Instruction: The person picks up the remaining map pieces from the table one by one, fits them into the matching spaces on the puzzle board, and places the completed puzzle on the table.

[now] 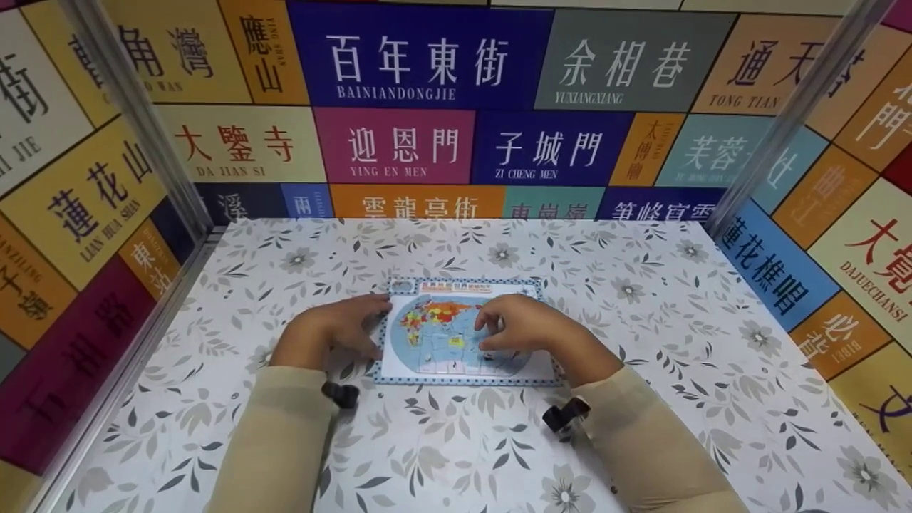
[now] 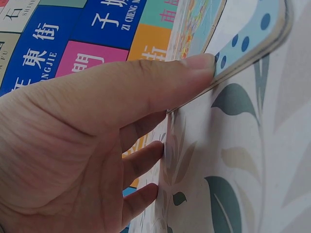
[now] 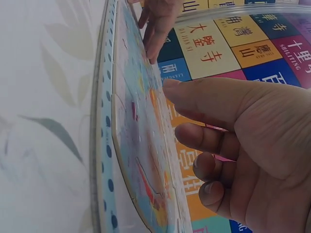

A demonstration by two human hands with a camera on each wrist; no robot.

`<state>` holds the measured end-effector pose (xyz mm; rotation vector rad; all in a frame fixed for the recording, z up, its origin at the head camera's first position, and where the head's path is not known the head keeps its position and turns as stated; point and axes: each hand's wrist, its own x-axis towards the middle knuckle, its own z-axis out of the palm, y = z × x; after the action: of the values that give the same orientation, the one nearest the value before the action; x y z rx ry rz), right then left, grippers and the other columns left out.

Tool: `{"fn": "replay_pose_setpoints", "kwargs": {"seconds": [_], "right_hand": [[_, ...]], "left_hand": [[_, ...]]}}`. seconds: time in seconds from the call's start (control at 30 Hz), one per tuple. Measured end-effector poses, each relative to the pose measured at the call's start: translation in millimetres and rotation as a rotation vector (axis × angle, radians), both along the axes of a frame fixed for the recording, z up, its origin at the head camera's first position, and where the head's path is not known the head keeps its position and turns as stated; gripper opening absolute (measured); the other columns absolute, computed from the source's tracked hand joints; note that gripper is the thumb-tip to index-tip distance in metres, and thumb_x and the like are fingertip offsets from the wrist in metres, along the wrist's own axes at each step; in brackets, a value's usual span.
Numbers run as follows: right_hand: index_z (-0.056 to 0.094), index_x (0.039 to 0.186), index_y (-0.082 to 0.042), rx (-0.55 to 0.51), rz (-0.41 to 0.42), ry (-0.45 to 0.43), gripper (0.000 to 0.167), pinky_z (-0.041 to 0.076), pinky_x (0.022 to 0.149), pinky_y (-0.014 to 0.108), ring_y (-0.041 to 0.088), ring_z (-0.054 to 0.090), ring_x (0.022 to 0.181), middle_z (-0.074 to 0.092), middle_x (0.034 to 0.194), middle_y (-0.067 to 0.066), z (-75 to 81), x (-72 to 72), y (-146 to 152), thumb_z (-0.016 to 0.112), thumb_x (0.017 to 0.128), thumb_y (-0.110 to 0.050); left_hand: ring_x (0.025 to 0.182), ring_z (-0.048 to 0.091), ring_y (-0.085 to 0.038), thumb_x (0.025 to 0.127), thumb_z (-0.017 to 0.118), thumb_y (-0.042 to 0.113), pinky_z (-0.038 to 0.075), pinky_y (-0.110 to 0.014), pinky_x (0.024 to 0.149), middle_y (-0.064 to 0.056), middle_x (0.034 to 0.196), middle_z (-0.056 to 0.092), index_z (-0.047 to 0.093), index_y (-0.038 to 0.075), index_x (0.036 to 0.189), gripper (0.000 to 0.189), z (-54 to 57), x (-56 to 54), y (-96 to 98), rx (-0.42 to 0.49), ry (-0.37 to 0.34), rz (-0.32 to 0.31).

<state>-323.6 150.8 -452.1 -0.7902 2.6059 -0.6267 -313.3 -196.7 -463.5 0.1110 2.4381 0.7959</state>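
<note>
A world map jigsaw puzzle (image 1: 431, 345) in a board with a blue dotted border (image 1: 463, 381) lies flat on the table. My left hand (image 1: 331, 328) is at the board's left edge, its thumb touching the dotted border in the left wrist view, fingers fairly straight beside it. Over the map's right half hovers my right hand (image 1: 531, 324), fingers loosely curled. From the right wrist view, nothing shows between that hand's thumb and fingers (image 3: 206, 138), which are apart from the puzzle's surface (image 3: 141, 121). The hand covers part of the map's right side in the head view.
The table (image 1: 442, 442) wears a white cover printed with grey leaves and flowers. Panels with large Chinese lettering (image 1: 420, 57) stand behind it and on both sides. Dark clips (image 1: 566, 417) sit at both wrists, over beige sleeves (image 1: 274, 434).
</note>
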Motion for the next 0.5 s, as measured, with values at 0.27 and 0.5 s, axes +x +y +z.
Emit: {"fn": "replay_pose_setpoints", "kwargs": {"seconds": [0.27, 0.5], "right_hand": [[0.079, 0.116, -0.017, -0.038, -0.052, -0.017, 0.028, 0.059, 0.068, 0.034, 0.016, 0.065, 0.076, 0.071, 0.092, 0.0, 8.5, -2.2, 7.6, 0.083, 0.093, -0.033], [0.078, 0.119, -0.022, -0.028, -0.126, 0.04, 0.028, 0.054, 0.077, 0.036, 0.019, 0.062, 0.088, 0.073, 0.101, -0.003, 18.1, -7.9, 20.5, 0.078, 0.097, -0.04]], "left_hand": [[0.171, 0.008, -0.029, 0.079, 0.095, 0.021, 0.011, -0.062, 0.137, 0.015, 0.18, 0.019, 0.041, 0.037, 0.165, 0.103, -2.1, -0.3, -1.4, 0.005, 0.015, -0.006], [0.171, 0.009, -0.029, 0.079, 0.095, 0.021, 0.012, -0.06, 0.138, 0.012, 0.181, 0.02, 0.04, 0.035, 0.166, 0.104, -4.7, -2.9, -1.2, -0.008, 0.013, -0.021]]}}
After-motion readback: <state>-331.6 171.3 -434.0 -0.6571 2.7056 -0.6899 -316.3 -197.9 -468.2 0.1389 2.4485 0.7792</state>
